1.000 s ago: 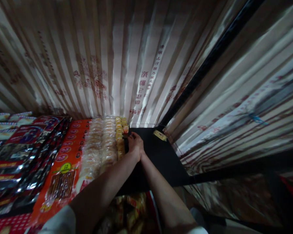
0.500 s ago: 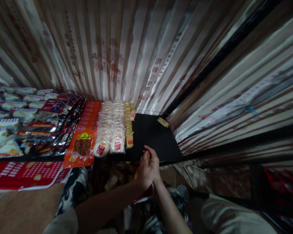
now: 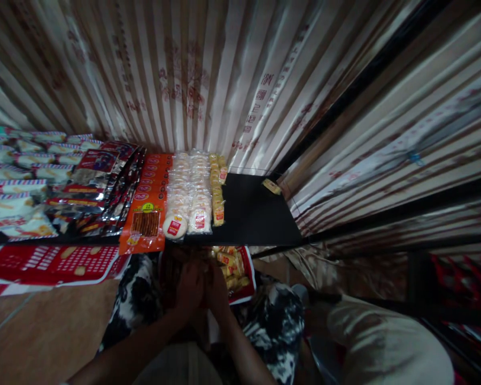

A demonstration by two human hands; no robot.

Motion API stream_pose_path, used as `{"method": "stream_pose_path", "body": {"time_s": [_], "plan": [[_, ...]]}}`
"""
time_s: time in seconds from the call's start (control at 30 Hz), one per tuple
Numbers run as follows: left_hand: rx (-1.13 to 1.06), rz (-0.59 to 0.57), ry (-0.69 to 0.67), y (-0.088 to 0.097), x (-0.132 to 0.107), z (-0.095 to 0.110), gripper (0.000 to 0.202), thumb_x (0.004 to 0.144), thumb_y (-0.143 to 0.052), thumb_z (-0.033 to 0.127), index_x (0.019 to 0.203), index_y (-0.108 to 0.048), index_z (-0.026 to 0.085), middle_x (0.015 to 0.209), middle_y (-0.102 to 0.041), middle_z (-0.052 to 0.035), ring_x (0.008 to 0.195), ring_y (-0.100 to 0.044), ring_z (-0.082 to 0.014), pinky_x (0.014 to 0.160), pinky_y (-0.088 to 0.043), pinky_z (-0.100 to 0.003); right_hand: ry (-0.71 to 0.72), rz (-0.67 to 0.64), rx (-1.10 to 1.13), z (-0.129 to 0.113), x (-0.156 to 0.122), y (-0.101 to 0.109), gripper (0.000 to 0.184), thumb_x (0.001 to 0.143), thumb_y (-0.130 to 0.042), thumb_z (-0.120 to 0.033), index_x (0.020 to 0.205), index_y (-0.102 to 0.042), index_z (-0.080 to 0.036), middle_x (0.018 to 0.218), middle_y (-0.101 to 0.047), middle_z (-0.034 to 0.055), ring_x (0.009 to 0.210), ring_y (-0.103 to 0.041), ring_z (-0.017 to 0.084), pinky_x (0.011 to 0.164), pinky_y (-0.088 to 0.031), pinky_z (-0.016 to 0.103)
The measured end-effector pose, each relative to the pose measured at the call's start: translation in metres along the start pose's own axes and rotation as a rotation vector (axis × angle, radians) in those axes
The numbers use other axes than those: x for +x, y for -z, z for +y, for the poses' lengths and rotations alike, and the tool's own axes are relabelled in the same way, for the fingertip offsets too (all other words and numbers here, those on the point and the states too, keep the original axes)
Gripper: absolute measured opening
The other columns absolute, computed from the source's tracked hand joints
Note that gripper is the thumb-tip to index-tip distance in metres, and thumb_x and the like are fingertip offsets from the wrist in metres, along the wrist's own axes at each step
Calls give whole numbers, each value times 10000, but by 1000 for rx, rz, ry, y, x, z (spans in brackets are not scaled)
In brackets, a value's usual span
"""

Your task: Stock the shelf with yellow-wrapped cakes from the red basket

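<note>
Gold-wrapped snack packets (image 3: 233, 267) lie in a red container with white rim (image 3: 253, 275), between two knees in patterned trousers (image 3: 272, 315) and just below the front of the shelf. Both hands are down at this container: the left hand (image 3: 190, 283) and, just beside it, the right hand (image 3: 217, 286). The visible packets lie to the right of both, so the right hand is the nearer one. Their long axes do not agree; the upper ones point roughly sideways, as far as I can judge. It is too dark there, and I cannot tell whether either grip is apart or closed on something.

Above, the black shelf (image 3: 260, 214) carries a column of similar gold packets (image 3: 217, 198), directly right of white round crackers (image 3: 200, 219). One single packet (image 3: 271, 186) lies apart, slanting, near the back right corner. Farther left are an orange bag of brown sticks (image 3: 146, 222) and dark shiny bags (image 3: 88, 182). Pleated curtain (image 3: 188, 80) hangs behind, and the room is dim.
</note>
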State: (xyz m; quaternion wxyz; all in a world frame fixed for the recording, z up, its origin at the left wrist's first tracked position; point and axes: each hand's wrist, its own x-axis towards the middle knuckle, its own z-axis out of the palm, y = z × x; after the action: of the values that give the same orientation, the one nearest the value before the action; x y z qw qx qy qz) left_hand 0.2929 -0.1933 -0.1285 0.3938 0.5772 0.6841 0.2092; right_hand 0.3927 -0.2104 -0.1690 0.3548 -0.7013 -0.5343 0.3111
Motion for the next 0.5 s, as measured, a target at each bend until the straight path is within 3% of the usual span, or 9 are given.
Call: {"method": "stream_pose_path", "body": {"time_s": [0.1,0.23,0.37,0.5], "plan": [[149,49,33,0,6,-25,403,839,-414,151,1207,-572,100,1290,-522,-161,1220,-470,-239,1077,-338,-345,-52,-44,-84,-1,4,-11,449,781,-437,-162,1201,-594,-147,1134,-652,149,1078,-600,272,940,-469,424],[233,-121,17,-4,4,-45,525,804,-460,119,1326,-492,149,1356,-498,-137,1264,-450,-249,1084,-319,-354,-33,-101,-57,2,6,-17,424,789,-449,-165,1177,-619,-158,1187,-642,128,1130,-579,260,991,-441,420],[225,-172,136,-6,-1,-42,534,857,-425,186,1391,-414,194,1326,-516,-139,1201,-515,-243,985,-409,-340,-50,-118,81,4,6,-16,386,792,-459,-169,1132,-640,-201,1122,-680,79,1060,-621,227,957,-471,396],[85,-126,117,-7,2,-28,507,881,-407,241,1385,-417,185,1308,-504,-144,1133,-557,-221,963,-425,-313,-105,-62,170,7,10,-6,385,785,-498,-224,1149,-622,-200,1137,-674,85,1066,-622,226,964,-467,395]]}}
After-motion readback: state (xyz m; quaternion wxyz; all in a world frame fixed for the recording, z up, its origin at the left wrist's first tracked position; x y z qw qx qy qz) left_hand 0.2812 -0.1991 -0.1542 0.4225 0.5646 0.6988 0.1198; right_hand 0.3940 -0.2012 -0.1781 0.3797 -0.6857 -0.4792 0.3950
